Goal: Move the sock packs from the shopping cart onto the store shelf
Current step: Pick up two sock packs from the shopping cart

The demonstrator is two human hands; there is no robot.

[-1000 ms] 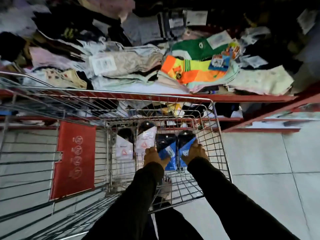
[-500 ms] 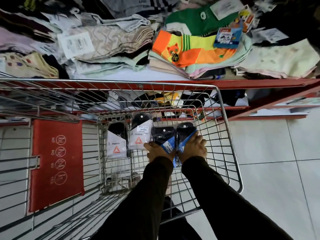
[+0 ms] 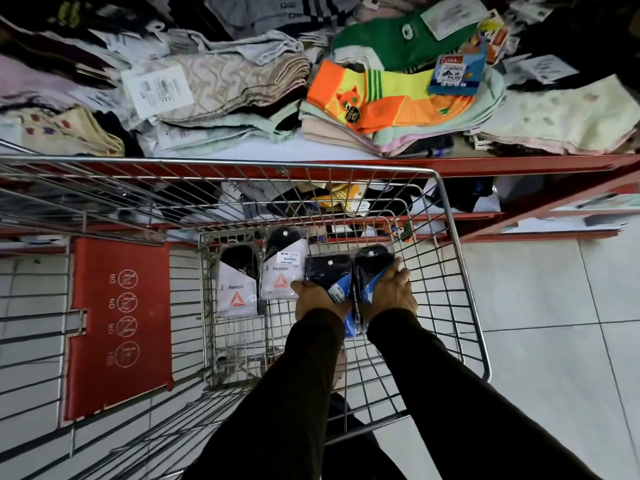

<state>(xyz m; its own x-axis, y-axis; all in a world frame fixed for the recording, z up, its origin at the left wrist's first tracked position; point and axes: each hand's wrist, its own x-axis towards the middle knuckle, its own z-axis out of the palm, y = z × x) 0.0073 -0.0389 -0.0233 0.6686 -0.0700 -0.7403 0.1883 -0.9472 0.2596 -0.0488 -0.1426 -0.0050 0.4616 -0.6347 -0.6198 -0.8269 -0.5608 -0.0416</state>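
Note:
Inside the wire shopping cart [image 3: 460, 278] several sock packs stand in a row. Two are white and black Reebok packs [image 3: 237, 289] [image 3: 282, 271] on the left. Two are dark packs with blue card: the left dark pack [image 3: 327, 273] is gripped at its lower end by my left hand [image 3: 317, 299], and the right dark pack [image 3: 372, 263] is gripped by my right hand [image 3: 391, 292]. Both hands are low in the cart, side by side. The red store shelf [image 3: 519, 166] lies just beyond the cart's front rim.
The shelf top holds heaps of loose socks, among them an orange and yellow pair [image 3: 381, 98] and a green pair [image 3: 391, 39]. A lower shelf [image 3: 485, 216] holds more goods. A red child-seat flap [image 3: 117, 327] stands at the cart's left. Pale floor tiles [image 3: 554, 323] lie to the right.
The view has tilted down and closer to the shelf. My two hands have drawn together and closed on the two dark packs, lifting them slightly toward each other.

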